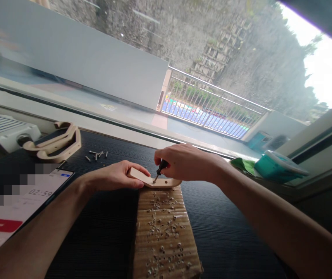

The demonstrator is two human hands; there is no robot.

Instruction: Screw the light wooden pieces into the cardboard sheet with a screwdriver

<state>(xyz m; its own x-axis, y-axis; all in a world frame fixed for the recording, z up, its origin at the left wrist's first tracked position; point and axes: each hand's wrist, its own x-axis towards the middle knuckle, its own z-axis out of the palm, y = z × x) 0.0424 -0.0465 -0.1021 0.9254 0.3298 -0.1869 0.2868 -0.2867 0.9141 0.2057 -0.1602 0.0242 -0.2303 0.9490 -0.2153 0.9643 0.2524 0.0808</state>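
Note:
My left hand (131, 175) grips the left end of a pale wooden hook (159, 182), thumb in front and fingers behind. The hook lies across the far end of a cardboard block (166, 228) pitted with many small holes. In my right hand (180, 161) is a screwdriver (162, 167) with a black handle, tilted so that its tip meets the hook near a hole on the left. A second dark hole shows to the right of the tip. Whether a screw sits under the tip is too small to tell. My right hand covers part of the hook's right end.
Several loose screws (96, 155) lie on the dark table (102, 236) behind my left hand. More wooden hooks (61, 145) stand at the back left by a white ridged device (6, 126). A phone (43, 190) lies at left. A teal-lidded container (279, 164) and green cloth (244, 166) are by the window.

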